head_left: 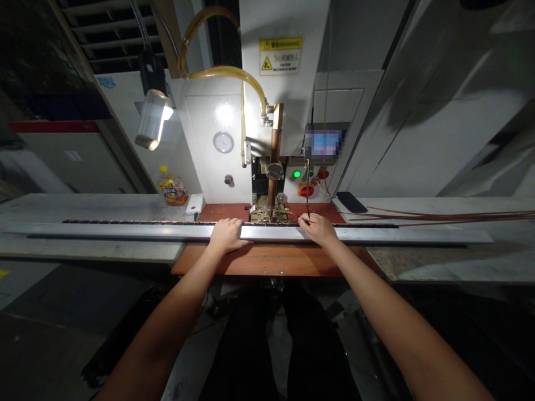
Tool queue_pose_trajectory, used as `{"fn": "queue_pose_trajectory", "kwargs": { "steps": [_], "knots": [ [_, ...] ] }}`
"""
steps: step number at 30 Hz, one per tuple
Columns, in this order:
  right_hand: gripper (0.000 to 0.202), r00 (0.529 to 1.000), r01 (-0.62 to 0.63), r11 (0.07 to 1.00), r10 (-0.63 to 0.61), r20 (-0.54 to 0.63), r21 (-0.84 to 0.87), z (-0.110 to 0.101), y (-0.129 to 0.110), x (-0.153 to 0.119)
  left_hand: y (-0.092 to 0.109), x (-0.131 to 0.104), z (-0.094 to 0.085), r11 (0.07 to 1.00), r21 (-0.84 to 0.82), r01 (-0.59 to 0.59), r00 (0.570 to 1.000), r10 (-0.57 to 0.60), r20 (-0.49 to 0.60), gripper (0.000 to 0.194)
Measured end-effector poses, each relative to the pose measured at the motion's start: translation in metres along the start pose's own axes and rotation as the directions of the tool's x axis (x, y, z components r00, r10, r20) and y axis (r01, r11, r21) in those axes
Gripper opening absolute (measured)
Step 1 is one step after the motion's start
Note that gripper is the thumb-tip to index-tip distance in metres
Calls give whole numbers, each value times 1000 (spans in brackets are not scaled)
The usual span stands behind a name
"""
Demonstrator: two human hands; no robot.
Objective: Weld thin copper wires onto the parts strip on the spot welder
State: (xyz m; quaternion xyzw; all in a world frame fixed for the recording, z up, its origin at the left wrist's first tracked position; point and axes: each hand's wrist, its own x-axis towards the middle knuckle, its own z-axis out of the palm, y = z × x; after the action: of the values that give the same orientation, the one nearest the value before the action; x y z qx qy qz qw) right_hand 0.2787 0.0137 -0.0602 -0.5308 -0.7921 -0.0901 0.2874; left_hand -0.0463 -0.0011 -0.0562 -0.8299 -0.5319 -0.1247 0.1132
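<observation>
A long silver metal bar (276,233) lies across the bench, with a dark, copper-edged strip (125,222) along its far side. My left hand (227,234) is closed over the bar left of the machine, its thumb along the near face. To the right, my right hand (318,229) pinches a thin dark rod (308,192) that stands nearly upright, and the hand rests at the bar's far edge. Between my hands, the machine's copper-coloured electrode (273,192) comes down just behind the bar, its tip close to the strip. Most of my right fingertips are hidden.
The white machine (217,111) has a gauge (223,142), a lit green button (296,174) and a screen (324,142). A lamp (152,120) shines from the left. Left stand a bottle (172,186) and a white box (194,204); right lie a phone (351,202) and copper rods (451,216).
</observation>
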Motion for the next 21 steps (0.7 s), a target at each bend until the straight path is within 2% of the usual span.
{"fn": "queue_pose_trajectory", "kwargs": {
  "steps": [10,21],
  "knots": [
    [28,1000,-7,1000,7,24,13,-2,1,3,1,5,-3,1000,3,11,999,-11,44,64],
    [29,982,-61,997,69,176,-52,-7,-1,15,6,15,-17,997,36,65,981,-71,182,72]
  ]
}}
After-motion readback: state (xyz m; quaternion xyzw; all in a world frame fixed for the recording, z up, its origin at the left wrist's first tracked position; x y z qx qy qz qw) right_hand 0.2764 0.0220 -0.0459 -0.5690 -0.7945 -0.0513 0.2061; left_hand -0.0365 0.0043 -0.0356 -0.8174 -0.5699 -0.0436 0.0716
